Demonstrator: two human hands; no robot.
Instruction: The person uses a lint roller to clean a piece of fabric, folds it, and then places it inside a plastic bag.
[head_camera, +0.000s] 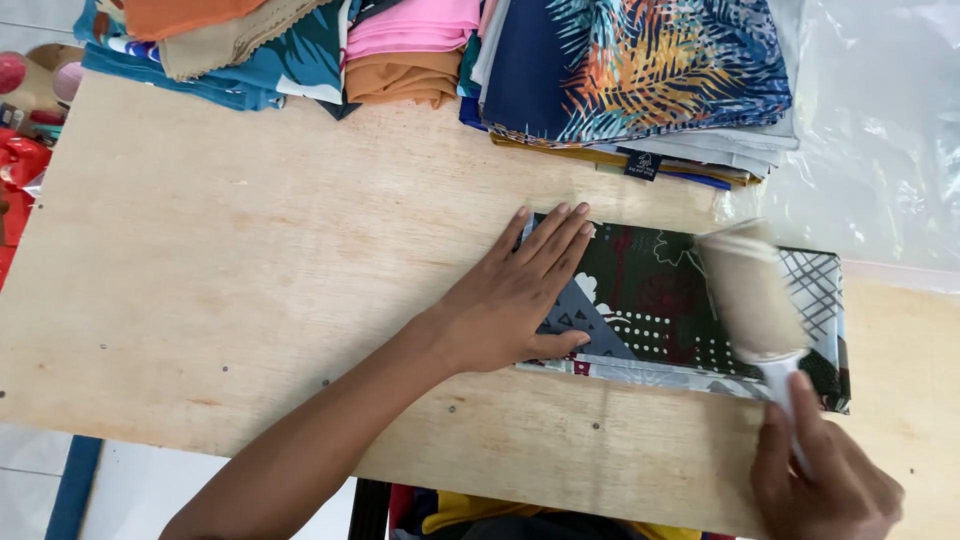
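Left hand pressing flat, open, on folded patterned cloth lying on table | right hand gripping lint roller handle (roller blurred) | cloth: likely soft, light; hold at edges.

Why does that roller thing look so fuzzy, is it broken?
Nothing looks broken. The lint roller in the right hand is only blurred. The folded patterned cloth lies flat under the left hand.

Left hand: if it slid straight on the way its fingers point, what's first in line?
The left hand lies flat on the folded patterned cloth, fingers pointing up and slightly right. Past the cloth's edge comes bare wooden table, then probably the stack of folded fabrics; depth is unclear.
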